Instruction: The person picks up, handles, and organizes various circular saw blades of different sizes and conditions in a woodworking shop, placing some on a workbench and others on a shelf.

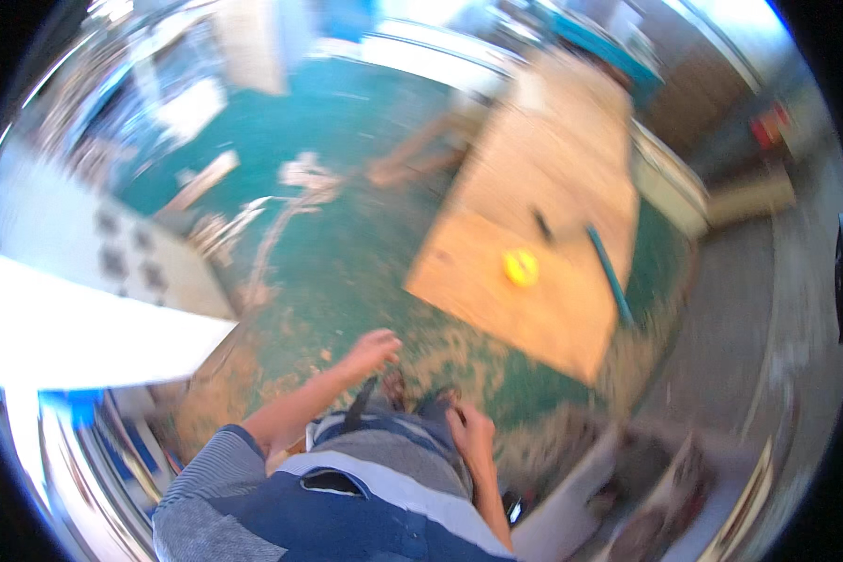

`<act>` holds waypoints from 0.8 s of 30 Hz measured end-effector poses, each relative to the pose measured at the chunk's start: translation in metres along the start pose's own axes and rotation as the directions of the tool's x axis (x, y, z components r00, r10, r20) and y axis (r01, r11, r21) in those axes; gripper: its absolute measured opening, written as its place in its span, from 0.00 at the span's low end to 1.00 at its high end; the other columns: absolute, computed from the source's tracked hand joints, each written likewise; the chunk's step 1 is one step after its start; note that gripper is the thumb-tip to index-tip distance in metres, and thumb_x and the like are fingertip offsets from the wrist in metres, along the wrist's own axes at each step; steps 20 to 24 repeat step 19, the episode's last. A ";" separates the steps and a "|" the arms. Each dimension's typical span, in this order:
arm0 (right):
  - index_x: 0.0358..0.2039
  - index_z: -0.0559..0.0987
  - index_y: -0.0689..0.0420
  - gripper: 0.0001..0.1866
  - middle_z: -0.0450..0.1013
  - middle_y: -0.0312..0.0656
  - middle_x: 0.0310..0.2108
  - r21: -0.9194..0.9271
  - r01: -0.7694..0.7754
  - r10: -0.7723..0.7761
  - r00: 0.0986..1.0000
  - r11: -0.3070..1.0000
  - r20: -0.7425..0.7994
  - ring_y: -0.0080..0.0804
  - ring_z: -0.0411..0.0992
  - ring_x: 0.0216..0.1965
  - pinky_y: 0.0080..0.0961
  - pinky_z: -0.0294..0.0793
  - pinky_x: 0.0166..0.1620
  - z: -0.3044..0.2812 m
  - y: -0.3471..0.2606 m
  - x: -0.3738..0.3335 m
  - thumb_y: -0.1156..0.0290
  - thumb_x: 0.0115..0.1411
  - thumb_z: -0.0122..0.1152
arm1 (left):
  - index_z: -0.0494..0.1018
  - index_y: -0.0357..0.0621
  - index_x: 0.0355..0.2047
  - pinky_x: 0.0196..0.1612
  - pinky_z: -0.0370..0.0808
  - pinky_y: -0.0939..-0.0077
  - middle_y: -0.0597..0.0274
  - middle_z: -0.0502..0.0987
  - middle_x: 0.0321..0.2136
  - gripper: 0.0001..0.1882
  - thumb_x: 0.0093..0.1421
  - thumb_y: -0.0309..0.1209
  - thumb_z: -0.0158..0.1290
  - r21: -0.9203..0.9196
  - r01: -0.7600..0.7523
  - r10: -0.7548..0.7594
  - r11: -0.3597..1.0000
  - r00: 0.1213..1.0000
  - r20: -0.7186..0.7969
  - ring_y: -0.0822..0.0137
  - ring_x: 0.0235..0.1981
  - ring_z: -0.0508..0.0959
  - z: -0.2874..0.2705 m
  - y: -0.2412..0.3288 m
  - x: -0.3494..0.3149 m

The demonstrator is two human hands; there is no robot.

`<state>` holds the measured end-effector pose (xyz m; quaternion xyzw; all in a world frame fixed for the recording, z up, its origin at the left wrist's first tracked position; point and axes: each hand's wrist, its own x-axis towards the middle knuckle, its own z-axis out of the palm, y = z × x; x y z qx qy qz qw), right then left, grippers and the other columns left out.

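My left hand [373, 352] hangs in front of my body over the green floor. It is blurred, but its fingers look loosely bent and apart, with nothing seen in them. Against my right thigh rests my right hand [473, 433], its fingers bent toward the dark trousers and partly hidden. Ahead and to the right, beyond both hands, lies a light wooden board [496, 314]. On it are a small rounded yellow thing [521, 268], perhaps a tape measure, a short dark thing [540, 225] and a long teal bar [611, 276] along the right edge.
Sawdust and wood scraps [220, 234] litter the green floor [347, 253]. A pale panel with dark square marks [126, 244] stands at the left. Bins or boxes with brown contents [651, 501] sit at the lower right. Another wooden piece [197, 183] lies farther left.
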<state>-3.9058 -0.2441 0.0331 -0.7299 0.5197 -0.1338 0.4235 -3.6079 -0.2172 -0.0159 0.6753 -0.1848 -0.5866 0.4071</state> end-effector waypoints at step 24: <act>0.44 0.84 0.55 0.14 0.83 0.47 0.35 0.014 0.505 -0.398 0.663 0.863 0.634 0.45 0.83 0.37 0.35 0.81 0.40 0.135 -0.182 0.230 0.63 0.61 0.66 | 0.78 0.49 0.23 0.22 0.71 0.60 0.57 0.76 0.16 0.09 0.51 0.36 0.67 -0.746 -0.038 -0.637 0.664 0.495 -0.592 0.50 0.21 0.78 -0.140 -0.370 -0.140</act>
